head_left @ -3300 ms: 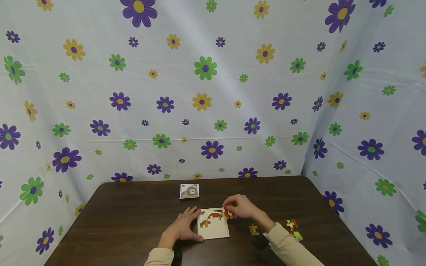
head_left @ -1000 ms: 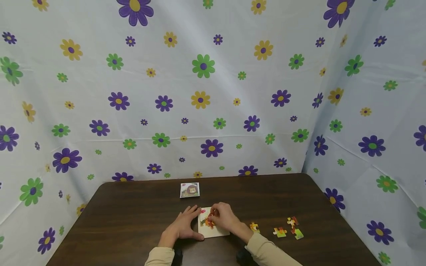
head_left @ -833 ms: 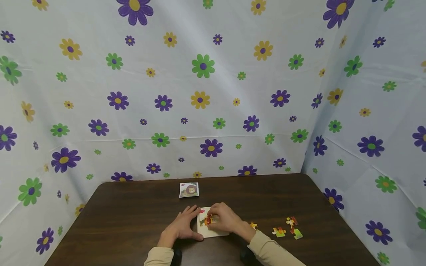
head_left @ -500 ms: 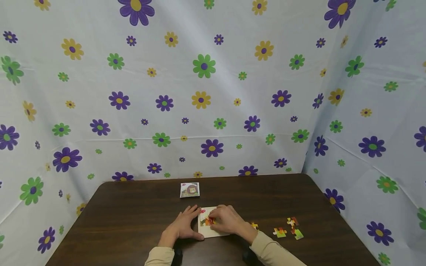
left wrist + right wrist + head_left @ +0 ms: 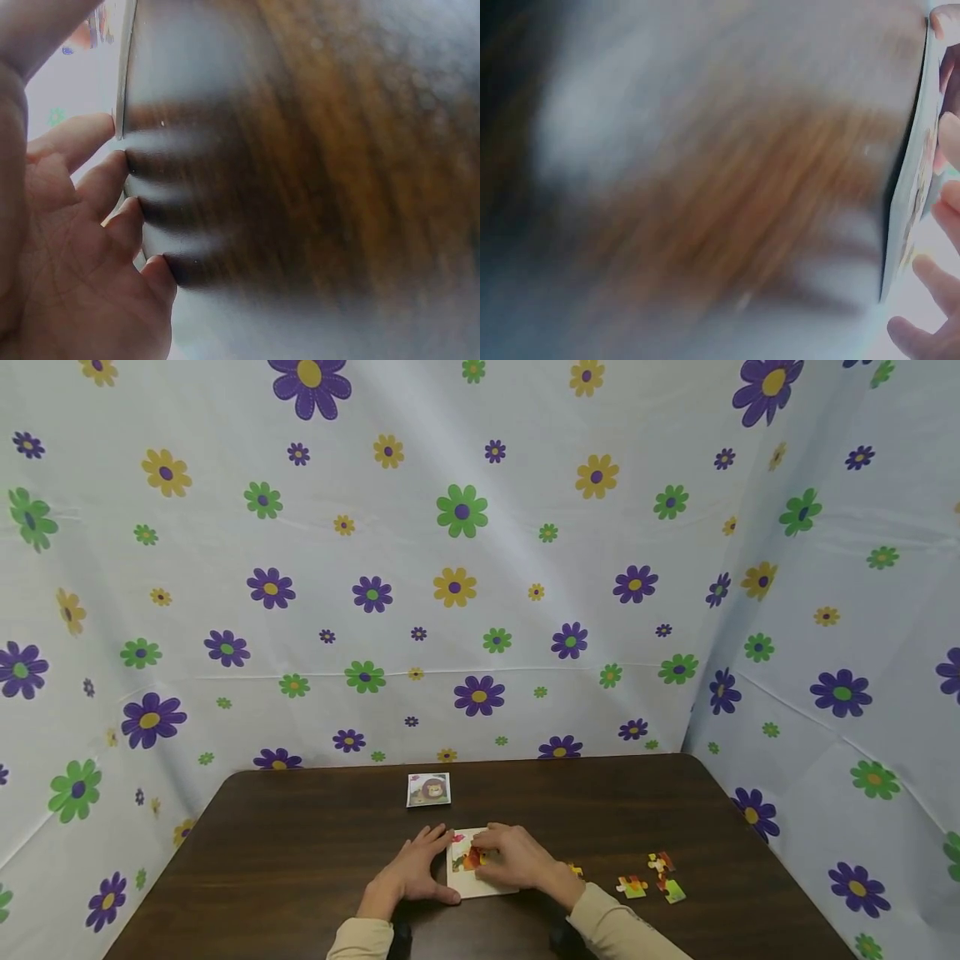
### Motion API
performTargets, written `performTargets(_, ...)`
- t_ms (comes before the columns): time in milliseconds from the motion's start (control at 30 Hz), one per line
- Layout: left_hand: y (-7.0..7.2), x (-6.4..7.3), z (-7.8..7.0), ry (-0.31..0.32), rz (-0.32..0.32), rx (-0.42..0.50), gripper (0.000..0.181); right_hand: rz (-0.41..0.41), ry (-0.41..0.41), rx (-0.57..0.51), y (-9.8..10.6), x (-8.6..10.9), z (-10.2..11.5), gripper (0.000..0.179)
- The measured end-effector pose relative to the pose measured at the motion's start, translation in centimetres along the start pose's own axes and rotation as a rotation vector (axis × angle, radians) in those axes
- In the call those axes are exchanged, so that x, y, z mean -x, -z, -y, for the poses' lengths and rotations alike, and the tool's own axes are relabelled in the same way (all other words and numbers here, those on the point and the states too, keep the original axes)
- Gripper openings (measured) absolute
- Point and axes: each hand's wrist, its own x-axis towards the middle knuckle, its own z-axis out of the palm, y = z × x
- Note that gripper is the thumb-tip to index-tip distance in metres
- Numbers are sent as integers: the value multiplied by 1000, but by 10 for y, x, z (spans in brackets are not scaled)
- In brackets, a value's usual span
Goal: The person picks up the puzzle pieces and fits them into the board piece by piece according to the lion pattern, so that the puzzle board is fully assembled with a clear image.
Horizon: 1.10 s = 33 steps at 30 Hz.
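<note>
A square white puzzle board (image 5: 469, 888) lies in front of me, with joined red, orange and green jigsaw pieces (image 5: 461, 862) on its upper part. My left hand (image 5: 408, 870) rests along the board's left side, fingers spread and thumb at the near left corner. In the left wrist view its fingertips touch the board's edge (image 5: 124, 75). My right hand (image 5: 521, 858) lies over the board's right half, index finger and thumb apart on either side of the pieces. The right wrist view shows this hand's fingers (image 5: 937, 281) spread beside the board (image 5: 897, 225). The hand hides the board's right part.
A small lion picture card (image 5: 429, 790) lies beyond the board. Several loose jigsaw pieces lie to the right, among them a green and orange piece (image 5: 632, 887) and a green piece (image 5: 672, 891). One more piece (image 5: 576, 870) shows behind the right wrist. Flowered cloth surrounds the table.
My right hand has brought a red jigsaw piece from beyond the board's right edge onto the board, and its index finger and thumb have spread apart. The left hand has stayed in place.
</note>
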Motion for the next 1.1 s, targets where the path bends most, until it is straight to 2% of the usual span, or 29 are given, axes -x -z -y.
performTargets(200, 1, 0, -1, -2, 1, 2, 99, 48, -43, 4, 1, 4, -4, 35)
performTargets(567, 2, 1, -4, 9, 8, 0, 97, 19, 24, -9, 1, 2, -4, 28)
performTargets(867, 4, 0, -4, 14, -1, 0, 97, 81, -42, 5, 7, -3, 1, 29)
performTargets(1100, 3, -1, -3, 12, 6, 7, 98, 122, -134, 22, 5, -3, 8, 32)
